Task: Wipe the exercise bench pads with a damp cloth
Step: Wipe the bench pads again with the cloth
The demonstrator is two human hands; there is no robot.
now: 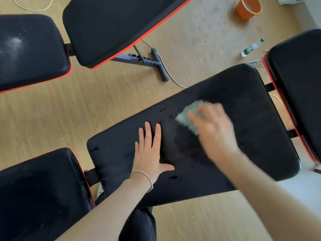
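A long black bench pad [243, 105] with red edging runs diagonally across the middle of the view. My left hand [150, 153] lies flat on it, fingers spread, a thin silver bracelet on the wrist. My right hand [213, 129] is blurred and presses a pale green cloth [188, 117] onto the pad just right of the left hand. The cloth pokes out past the fingers. The pad surface below the cloth looks darker and streaked.
More black pads stand around: lower left [40, 193], upper left [29, 49], top centre [111, 25] and far right [297, 87]. On the wooden floor lie an orange bucket [247, 8], a plastic bottle [251, 47], a bench frame bar [137, 59] and a cord [170, 73].
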